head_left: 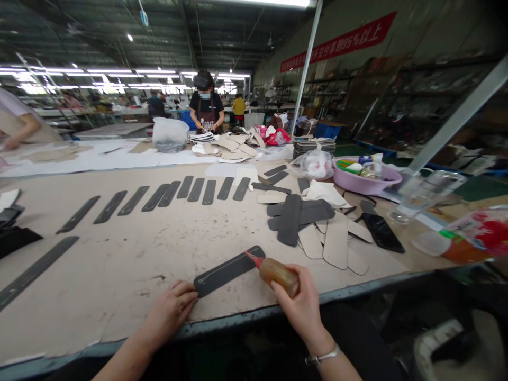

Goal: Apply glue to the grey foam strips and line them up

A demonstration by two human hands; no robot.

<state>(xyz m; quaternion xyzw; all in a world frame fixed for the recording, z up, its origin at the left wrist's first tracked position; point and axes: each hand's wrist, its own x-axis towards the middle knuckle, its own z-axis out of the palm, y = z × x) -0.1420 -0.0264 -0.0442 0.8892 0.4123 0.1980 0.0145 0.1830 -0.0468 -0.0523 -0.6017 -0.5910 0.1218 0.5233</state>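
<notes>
My right hand is wrapped round a glue bottle of brownish liquid. Its red nozzle points left and rests at or just over the right end of a dark grey strip with rounded corners. A thin shiny line runs along the strip's upper face. At the strip's left end, my left hand has its fingers bent together on the edge, pinching or pressing it; the fingertips are partly hidden. Right of the strip lies a pile of dark strips and beige pieces.
A row of dark strips with shiny marks crosses the table. To the right are a black phone, a pink basin and a clear jar. A co-worker stands across the table, behind stacked pieces.
</notes>
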